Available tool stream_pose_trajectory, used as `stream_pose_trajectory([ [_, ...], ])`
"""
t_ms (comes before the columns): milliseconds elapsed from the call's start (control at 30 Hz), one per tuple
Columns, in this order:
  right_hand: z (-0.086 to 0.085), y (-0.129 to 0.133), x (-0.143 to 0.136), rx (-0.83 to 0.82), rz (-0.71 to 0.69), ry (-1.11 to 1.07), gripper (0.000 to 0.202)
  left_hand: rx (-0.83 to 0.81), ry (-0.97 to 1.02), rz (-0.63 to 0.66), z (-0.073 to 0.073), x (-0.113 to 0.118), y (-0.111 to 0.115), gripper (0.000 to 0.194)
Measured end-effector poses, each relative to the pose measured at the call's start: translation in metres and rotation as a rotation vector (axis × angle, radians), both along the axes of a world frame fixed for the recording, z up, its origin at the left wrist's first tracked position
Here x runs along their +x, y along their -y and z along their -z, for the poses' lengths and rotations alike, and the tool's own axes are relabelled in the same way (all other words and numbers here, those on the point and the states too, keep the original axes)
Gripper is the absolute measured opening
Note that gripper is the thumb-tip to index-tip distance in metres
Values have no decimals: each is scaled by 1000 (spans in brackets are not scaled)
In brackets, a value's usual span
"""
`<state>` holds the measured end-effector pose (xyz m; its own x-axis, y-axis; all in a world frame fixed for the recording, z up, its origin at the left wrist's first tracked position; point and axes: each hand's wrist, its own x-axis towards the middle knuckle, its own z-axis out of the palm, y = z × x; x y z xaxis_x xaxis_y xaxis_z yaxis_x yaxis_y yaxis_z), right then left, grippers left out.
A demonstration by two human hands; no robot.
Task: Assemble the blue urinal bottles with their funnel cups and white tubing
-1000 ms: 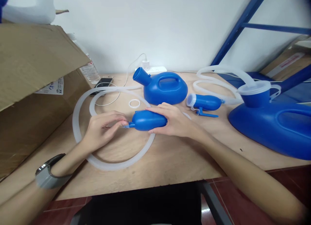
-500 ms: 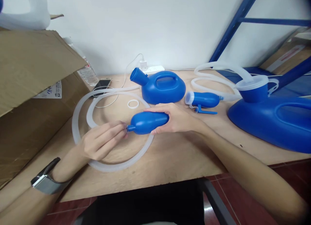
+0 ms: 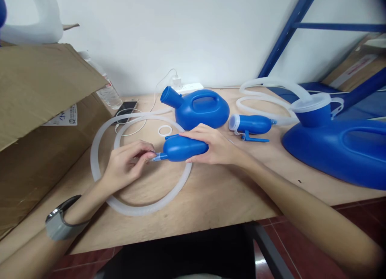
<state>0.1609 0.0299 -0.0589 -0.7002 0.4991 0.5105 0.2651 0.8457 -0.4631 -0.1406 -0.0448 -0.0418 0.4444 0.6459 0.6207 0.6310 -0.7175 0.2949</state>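
My right hand [image 3: 214, 144] is wrapped around a blue plastic urinal funnel [image 3: 182, 148], held sideways with its narrow nozzle to the left. A blue strip shows along the funnel's upper edge. My left hand [image 3: 129, 162], closed in a pinch, grips a small clear piece [image 3: 156, 157] at the nozzle's tip; the fingers partly hide it. Below and around both hands, a translucent corrugated hose [image 3: 95, 156] lies looped on the table. Behind the funnel stands a blue urinal bottle [image 3: 193, 118] with a handle and an uncapped neck. A white ring [image 3: 165, 130] lies beside it.
Another blue funnel [image 3: 255, 124] with a white cap lies right of centre, near a large blue bottle [image 3: 331, 150] with a hose in its lid. A cardboard box [image 3: 45, 150] stands left. A phone [image 3: 126, 110], water bottle [image 3: 110, 95] and power strip [image 3: 191, 88] are behind.
My left thumb and forefinger now show in a pinch, and the clear piece has come into sight at the nozzle. The funnel has turned in my right hand, exposing the blue strip.
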Motion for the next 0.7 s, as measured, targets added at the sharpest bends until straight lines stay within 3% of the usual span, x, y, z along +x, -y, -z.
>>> stream_pose_trajectory([
  [233, 1, 0, 1, 113, 7, 26, 65, -167, -39, 3, -2, 0, -4, 17],
  [500, 3, 0, 3, 155, 26, 37, 63, -149, -116, 65, 5, -5, -4, 27],
  [700, 2, 1, 4, 132, 34, 57, 58, -211, -127, 54, 5, -5, -4, 21],
])
